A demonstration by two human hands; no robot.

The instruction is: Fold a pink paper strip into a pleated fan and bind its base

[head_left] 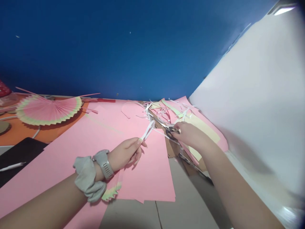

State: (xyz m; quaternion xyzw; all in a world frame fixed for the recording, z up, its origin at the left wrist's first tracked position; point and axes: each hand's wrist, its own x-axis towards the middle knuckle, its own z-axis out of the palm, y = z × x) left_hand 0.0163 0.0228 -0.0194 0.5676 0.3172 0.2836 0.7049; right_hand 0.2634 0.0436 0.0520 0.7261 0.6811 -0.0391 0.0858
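Observation:
My left hand (pixel 130 151) pinches a folded strip of white paper (pixel 149 129) between thumb and fingertips, its looped end pointing up and away. Beneath that hand lies pink paper (pixel 152 178). My right hand (pixel 190 135) reaches to the scissors (pixel 169 131), its fingers closed at their dark handles; the blades point up and left among paper scraps. Part of the handles is hidden by my fingers. Beside the scissors are thin white and pink paper offcuts (pixel 164 113) and a pale yellow sheet (pixel 202 132).
A pleated pink paper fan (pixel 51 109) with a yellow-green edge lies on the orange surface (pixel 71 122) at left. Near it are a black flat object (pixel 21 159) and a white pen-like stick (pixel 11 166). A blue wall (pixel 119 47) and white wall (pixel 267 95) bound the table.

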